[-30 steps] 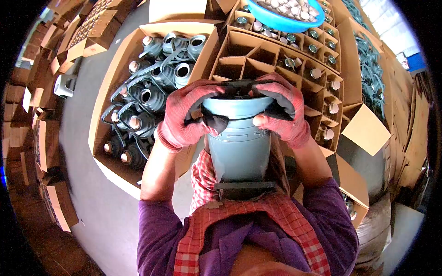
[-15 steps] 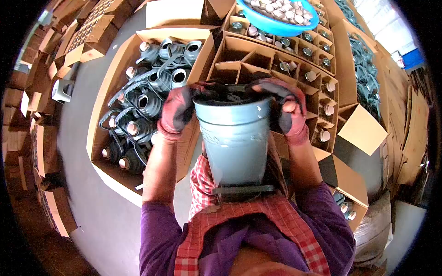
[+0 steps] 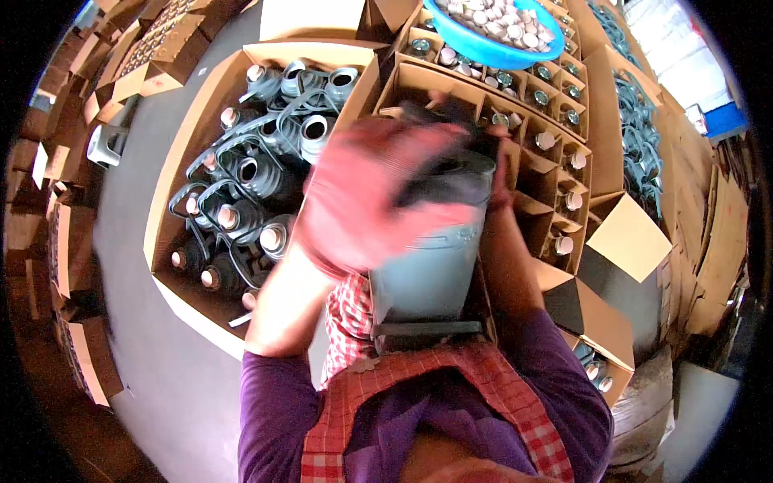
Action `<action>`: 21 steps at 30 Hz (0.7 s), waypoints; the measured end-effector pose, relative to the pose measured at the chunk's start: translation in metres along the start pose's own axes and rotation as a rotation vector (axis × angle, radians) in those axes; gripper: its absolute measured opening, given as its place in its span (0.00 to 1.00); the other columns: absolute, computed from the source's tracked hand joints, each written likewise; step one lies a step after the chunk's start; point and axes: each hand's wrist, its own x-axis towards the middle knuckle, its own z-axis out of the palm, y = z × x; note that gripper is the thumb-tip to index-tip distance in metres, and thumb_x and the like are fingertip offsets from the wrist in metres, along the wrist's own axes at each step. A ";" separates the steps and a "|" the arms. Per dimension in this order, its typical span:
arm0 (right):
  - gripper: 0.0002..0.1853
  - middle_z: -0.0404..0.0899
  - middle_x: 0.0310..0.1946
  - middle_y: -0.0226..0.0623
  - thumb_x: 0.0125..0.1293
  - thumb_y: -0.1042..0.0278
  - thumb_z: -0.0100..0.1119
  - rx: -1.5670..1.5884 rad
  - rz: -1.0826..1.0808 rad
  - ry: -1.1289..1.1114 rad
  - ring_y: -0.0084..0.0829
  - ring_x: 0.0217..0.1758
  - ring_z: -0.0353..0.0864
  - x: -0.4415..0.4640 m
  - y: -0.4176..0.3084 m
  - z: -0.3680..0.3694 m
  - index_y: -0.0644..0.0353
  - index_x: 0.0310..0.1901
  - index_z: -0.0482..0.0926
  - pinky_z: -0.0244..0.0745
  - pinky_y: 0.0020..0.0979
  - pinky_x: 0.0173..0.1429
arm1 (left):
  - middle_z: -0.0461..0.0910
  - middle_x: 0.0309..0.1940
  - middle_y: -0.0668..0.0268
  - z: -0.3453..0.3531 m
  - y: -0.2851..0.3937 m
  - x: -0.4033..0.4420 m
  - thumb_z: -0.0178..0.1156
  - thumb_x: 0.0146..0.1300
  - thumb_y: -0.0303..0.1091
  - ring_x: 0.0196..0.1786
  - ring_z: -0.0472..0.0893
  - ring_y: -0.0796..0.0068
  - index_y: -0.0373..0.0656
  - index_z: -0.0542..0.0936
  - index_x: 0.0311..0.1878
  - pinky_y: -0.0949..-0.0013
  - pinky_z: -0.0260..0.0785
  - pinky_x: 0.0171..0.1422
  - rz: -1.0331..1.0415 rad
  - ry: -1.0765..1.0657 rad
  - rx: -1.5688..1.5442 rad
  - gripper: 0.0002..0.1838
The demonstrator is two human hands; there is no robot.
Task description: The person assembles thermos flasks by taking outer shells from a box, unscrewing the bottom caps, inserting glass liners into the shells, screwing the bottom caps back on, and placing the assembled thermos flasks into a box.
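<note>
A blue-grey tapered bucket (image 3: pixel 423 278) with raised lettering stands upright in front of my body, above a dark flat edge. My left hand (image 3: pixel 362 197), in a red glove with dark parts, crosses the left side of its rim. Motion smears that hand, so its grip does not show. At the far right of the rim is my right hand (image 3: pixel 499 173), also gloved and mostly hidden behind the rim and the left hand. Dark glove material covers much of the bucket's mouth, and its inside cannot be made out.
On my left, a carton (image 3: pixel 173 185) holds dark ribbed bottles with straps, some capped. Ahead, a divided carton (image 3: pixel 531 181) holds glass bottles; a blue basin (image 3: pixel 491 52) of caps rests behind. Bluish straps (image 3: pixel 640 141) fill a carton at right. A white stool (image 3: pixel 105 146) stands far left.
My left hand has swung right and nearer, across the bucket's front and rim. My right hand has shifted slightly left, behind the rim. The bucket's top has moved a little right.
</note>
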 end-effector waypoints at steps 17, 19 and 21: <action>0.42 0.76 0.51 0.49 0.58 0.30 0.45 -0.851 -0.039 -0.073 0.38 0.55 0.74 -0.026 -0.042 0.064 0.72 0.49 0.76 0.65 0.35 0.61 | 0.77 0.48 0.50 0.028 -0.073 -0.045 0.56 0.55 0.58 0.53 0.75 0.50 0.35 0.81 0.38 0.54 0.62 0.60 0.130 0.134 -0.617 0.29; 0.37 0.76 0.51 0.50 0.59 0.37 0.47 -0.907 -0.035 -0.210 0.38 0.58 0.71 -0.028 -0.050 0.085 0.72 0.47 0.78 0.61 0.37 0.64 | 0.75 0.52 0.47 0.023 -0.079 -0.052 0.53 0.56 0.60 0.58 0.72 0.50 0.32 0.81 0.39 0.55 0.60 0.63 0.008 0.095 -0.858 0.32; 0.37 0.76 0.51 0.51 0.58 0.38 0.49 -1.056 -0.027 -0.348 0.39 0.58 0.71 -0.017 -0.066 0.109 0.72 0.46 0.79 0.60 0.38 0.64 | 0.70 0.57 0.47 0.037 -0.080 -0.061 0.50 0.60 0.60 0.60 0.69 0.51 0.34 0.74 0.49 0.56 0.60 0.65 -0.301 0.108 -1.419 0.33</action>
